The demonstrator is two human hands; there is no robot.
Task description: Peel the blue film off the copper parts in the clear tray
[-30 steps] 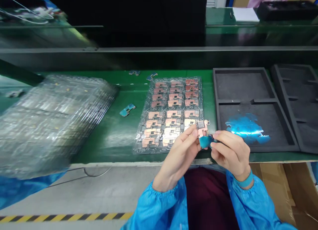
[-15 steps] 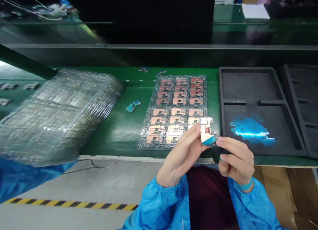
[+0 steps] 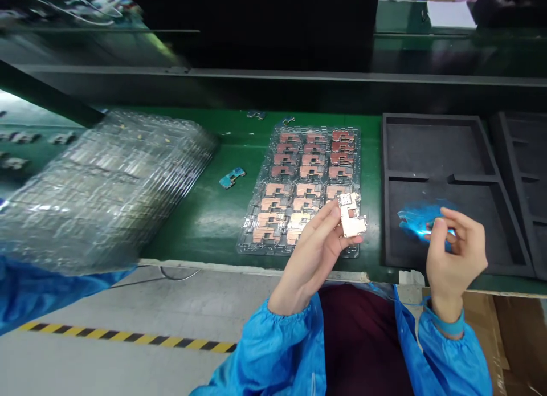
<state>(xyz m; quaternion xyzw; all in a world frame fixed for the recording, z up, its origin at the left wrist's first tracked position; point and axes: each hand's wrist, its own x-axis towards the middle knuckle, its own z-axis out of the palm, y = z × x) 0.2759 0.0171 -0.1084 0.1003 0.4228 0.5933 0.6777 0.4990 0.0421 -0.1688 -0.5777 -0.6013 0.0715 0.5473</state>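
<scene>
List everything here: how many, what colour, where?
Circuit board: 1, pale metallic, in left hand
Filled tray: 1, transparent, bench centre
Small boards: many, coppery, in filled tray
Tray stack: 1, transparent, bench left
Loose boards: 3, blue, left of and behind filled tray
Divided trays: 2, black, bench right
Film: 1 patch, blue, left divided tray
Paper: 1, white, back right
Bench: 1, green, under the trays
Floor tape: 1, yellow-black, lower left
Left hand: 1, bare, holding the circuit board
Right hand: 1, bare, near the film

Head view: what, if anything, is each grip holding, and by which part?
The left grip holds a circuit board by its left edge. The right grip is over the black tray; whether it holds anything cannot be told.
</scene>
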